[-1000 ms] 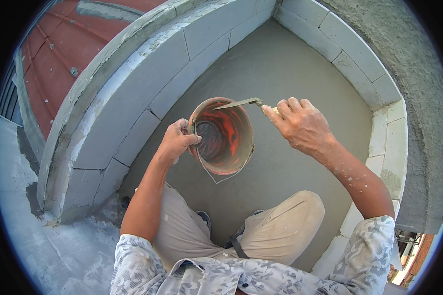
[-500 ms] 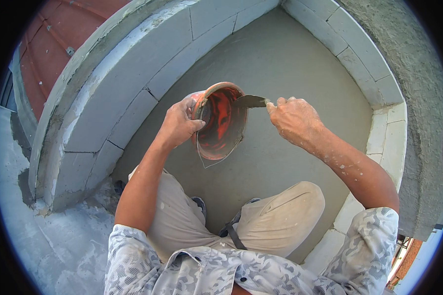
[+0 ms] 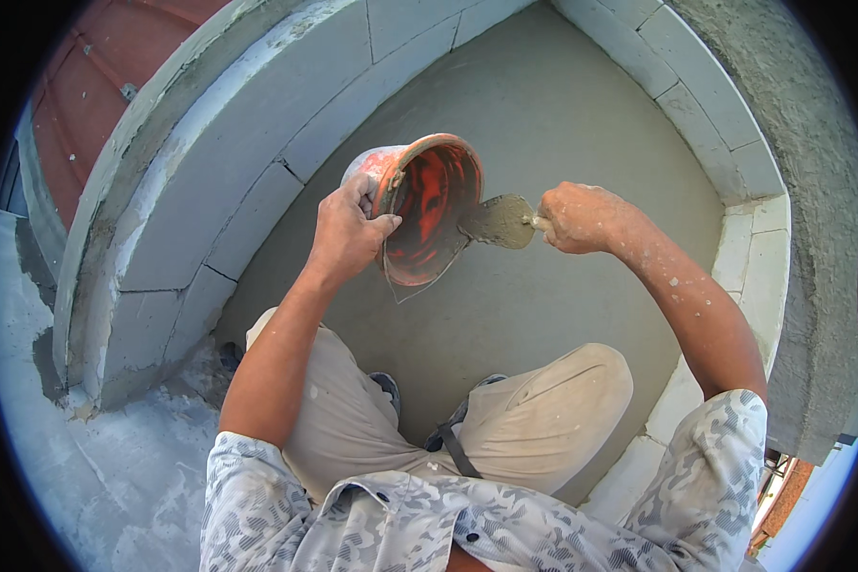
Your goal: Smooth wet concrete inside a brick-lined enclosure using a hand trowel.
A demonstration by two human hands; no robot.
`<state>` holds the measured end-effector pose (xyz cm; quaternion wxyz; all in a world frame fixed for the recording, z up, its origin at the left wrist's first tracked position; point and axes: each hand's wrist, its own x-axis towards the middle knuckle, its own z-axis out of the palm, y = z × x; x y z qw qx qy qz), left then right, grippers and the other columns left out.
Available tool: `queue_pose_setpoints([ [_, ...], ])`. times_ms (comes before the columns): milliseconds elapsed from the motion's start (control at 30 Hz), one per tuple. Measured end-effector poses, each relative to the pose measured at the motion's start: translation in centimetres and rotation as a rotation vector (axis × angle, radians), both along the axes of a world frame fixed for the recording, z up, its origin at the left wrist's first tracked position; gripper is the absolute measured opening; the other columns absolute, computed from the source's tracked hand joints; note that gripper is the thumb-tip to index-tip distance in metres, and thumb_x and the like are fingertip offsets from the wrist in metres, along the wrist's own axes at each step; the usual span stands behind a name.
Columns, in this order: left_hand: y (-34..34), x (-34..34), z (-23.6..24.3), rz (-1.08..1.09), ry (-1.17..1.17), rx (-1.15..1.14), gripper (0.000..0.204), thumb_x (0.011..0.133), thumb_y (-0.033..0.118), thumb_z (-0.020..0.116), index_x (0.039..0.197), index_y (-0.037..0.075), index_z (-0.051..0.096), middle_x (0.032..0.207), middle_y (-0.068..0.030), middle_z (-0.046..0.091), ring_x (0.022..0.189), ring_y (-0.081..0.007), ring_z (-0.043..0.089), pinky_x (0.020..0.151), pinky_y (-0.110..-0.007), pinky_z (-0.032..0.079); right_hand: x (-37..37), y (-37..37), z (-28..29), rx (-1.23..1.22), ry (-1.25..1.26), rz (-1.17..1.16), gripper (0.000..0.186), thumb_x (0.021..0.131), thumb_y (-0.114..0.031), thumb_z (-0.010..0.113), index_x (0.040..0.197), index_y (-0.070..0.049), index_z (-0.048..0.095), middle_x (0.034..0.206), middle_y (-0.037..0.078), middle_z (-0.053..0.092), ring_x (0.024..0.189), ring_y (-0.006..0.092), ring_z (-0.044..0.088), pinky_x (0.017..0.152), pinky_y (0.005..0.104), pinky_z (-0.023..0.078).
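My left hand (image 3: 351, 227) grips the rim of an orange bucket (image 3: 436, 205), which is tilted so its mouth faces right. Grey mortar smears coat the inside, and a thin wire handle (image 3: 429, 286) hangs below the rim. In my right hand (image 3: 582, 219) is the handle of a trowel (image 3: 501, 222). Its blade carries grey mortar, and the tip is at the bucket's lower right rim. Whether the tip touches the rim, I cannot tell.
Pale block walls (image 3: 248, 143) rise at the left and the right (image 3: 710, 133). Smooth grey screed (image 3: 582, 124) covers the floor around my feet. Red roof sheeting (image 3: 114, 81) lies beyond the left wall, and a rough grey ledge (image 3: 820, 238) runs outside the right one.
The bucket has moved slightly up and tilted further to the right. The trowel has come out of the bucket's mouth, turning so its mortar-covered face shows.
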<state>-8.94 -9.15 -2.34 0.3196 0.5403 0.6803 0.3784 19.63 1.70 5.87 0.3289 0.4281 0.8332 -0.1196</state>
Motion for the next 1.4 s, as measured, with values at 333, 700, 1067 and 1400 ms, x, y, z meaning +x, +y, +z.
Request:
queue_pose_setpoints([
  [333, -0.3, -0.3, 0.0, 0.016, 0.034, 0.056, 0.029, 0.073, 0.004, 0.081, 0.081, 0.002, 0.053, 0.069, -0.0020, 0.049, 0.064, -0.0147, 0.046, 0.061, -0.033, 0.044, 2.0, -0.5, -1.6, -0.495, 0.174, -0.364, 0.024, 0.091, -0.023, 0.063, 0.101, -0.003, 0.072, 0.066, 0.007, 0.061, 0.057, 0.0188, 0.061, 0.053, 0.0374, 0.050],
  [700, 0.1, -1.3, 0.2, -0.039, -0.152, -0.036, 0.026, 0.079, -0.002, 0.074, 0.103, 0.000, 0.064, 0.085, -0.0004, 0.063, 0.074, -0.0074, 0.058, 0.068, -0.026, 0.051, -2.5, -2.1, -3.9, 0.460, 0.357, 0.034, 0.021, 0.094, -0.014, 0.061, 0.112, -0.005, 0.065, 0.081, 0.015, 0.070, 0.072, 0.0264, 0.071, 0.064, 0.0441, 0.057],
  [1067, -1.7, -0.9, -0.9, -0.045, -0.393, 0.147, 0.021, 0.081, -0.002, 0.075, 0.089, 0.005, 0.057, 0.078, 0.0024, 0.057, 0.068, -0.0052, 0.053, 0.060, -0.024, 0.047, -2.2, -2.3, -5.0, -0.258, 0.480, -0.310, 0.025, 0.096, -0.021, 0.060, 0.093, 0.002, 0.071, 0.076, 0.011, 0.068, 0.068, 0.0210, 0.069, 0.057, 0.0364, 0.057],
  [1400, -1.6, -0.7, 1.1, -0.095, -0.650, 0.133, 0.021, 0.085, 0.000, 0.076, 0.096, 0.002, 0.059, 0.084, -0.0038, 0.065, 0.074, -0.0090, 0.063, 0.065, -0.026, 0.056, 0.6, -4.3, -4.3, -0.949, 1.055, -0.930, 0.033, 0.099, -0.033, 0.061, 0.116, -0.005, 0.063, 0.071, 0.002, 0.060, 0.052, 0.0070, 0.056, 0.043, 0.0251, 0.047],
])
